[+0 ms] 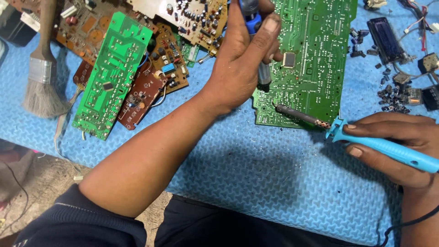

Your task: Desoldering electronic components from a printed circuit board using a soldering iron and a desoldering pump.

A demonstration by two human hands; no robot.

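A blue foam mat [256, 174] with a wavy pattern covers the work surface. At the upper left of the frame lies a brush [42, 68] with grey bristles and a metal band. Beside it a small green circuit board [112, 75] rests tilted on top of brown circuit boards [146, 87]. Another board full of small parts [196, 18] is at the top centre. At the upper right are a dark display module [386, 40], loose small components [395, 98] and some wires [418, 18].
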